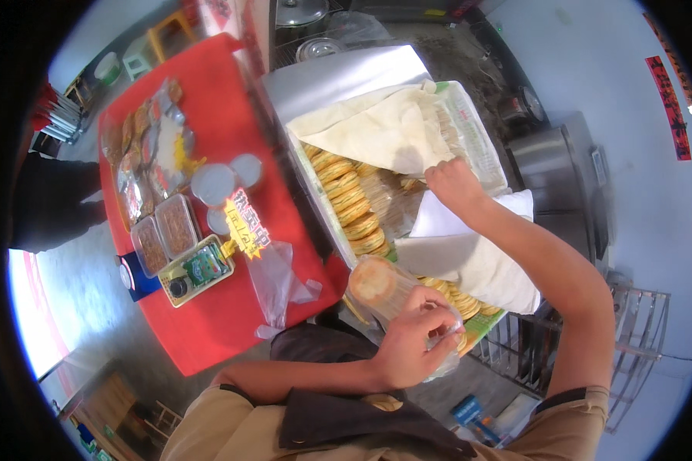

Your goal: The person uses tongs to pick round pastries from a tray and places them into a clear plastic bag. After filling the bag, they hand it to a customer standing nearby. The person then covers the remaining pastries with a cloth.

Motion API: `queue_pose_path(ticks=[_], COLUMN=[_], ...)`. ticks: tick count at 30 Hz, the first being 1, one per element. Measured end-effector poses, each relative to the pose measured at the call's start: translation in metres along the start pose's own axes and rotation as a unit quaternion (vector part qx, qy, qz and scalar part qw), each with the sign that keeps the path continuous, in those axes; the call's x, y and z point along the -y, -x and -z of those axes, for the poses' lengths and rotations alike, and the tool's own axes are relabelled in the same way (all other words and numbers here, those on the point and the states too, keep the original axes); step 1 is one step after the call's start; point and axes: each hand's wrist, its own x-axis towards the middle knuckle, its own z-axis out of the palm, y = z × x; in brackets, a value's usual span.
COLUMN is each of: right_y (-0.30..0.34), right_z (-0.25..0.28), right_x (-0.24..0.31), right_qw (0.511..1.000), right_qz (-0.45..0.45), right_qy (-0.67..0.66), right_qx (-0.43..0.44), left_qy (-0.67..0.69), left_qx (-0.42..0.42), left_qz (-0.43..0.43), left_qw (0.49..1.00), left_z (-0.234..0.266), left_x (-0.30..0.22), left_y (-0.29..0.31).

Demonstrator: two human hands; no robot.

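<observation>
A: Eyes on the round flatbread (373,281), pale with a browned face, at the left rim of the crate (490,152), toward the wearer. It shows through the end of a clear bag (402,290).

B: And the left hand (418,338) has that bag! Fingers bent round the plastic, thumb against them, a partly closed grip near the crate's near end.

A: Good hold, I'd say: grip plastic rather than crust, and don't squeeze, because layered bread like this probably flakes.

B: Up to the right hand (457,184) now, over the middle of the crate. Fingers curled in, right at the edge of the far cloth (377,127). Is the fabric pinched?

A: Can't tell from here; the fingertips are hidden. Best to take just the edge and fold it flat, so nothing drags across the stacked breads (347,192) along the crate's left side.

B: There's a near cloth (480,265) too, at the crate's near end, more breads peeking out below it. Watch that right forearm: it passes right above!

A: So lift the elbow. And mind the other side: left of the crate stands the red-covered desk (207,88), loose plastic bags (275,286) at its edge. Keep the left sleeve clear.
</observation>
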Motion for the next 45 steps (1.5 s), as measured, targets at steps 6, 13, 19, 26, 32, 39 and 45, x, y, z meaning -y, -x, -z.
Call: queue_pose_path(ticks=[6, 13, 19, 26, 32, 39, 45], right_y=[-0.024, -0.015, 0.040, 0.158, 0.330, 0.388, 0.326], right_z=[-0.013, -0.033, -0.028, 0.000, 0.067, 0.111, 0.106], right_x=[0.003, -0.002, -0.019, -0.011, 0.089, 0.204, 0.200], right_qw=[0.997, 0.987, 0.880, 0.590, 0.255, 0.037, 0.112], right_qz=[-0.003, -0.098, -0.223, -0.273, -0.350, -0.381, -0.360], right_qy=[0.038, -0.056, -0.416, -0.760, -0.901, -0.918, -0.918], right_qx=[0.068, 0.114, 0.043, -0.017, -0.014, 0.106, 0.121], left_qy=[-0.014, -0.003, -0.096, -0.064, 0.028, 0.001, -0.037], left_qx=[-0.023, -0.056, -0.075, -0.043, -0.026, 0.109, 0.155], left_qz=[-0.022, -0.002, -0.018, 0.007, 0.072, 0.010, 0.039], left_qw=[0.999, 0.998, 0.992, 0.997, 0.997, 0.994, 0.986], left_z=[-0.002, 0.001, 0.006, 0.012, 0.027, 0.016, 0.016], left_x=[0.006, 0.005, 0.002, -0.003, 0.014, -0.005, -0.008], left_y=[0.001, 0.000, 0.010, -0.007, -0.003, -0.013, -0.007])
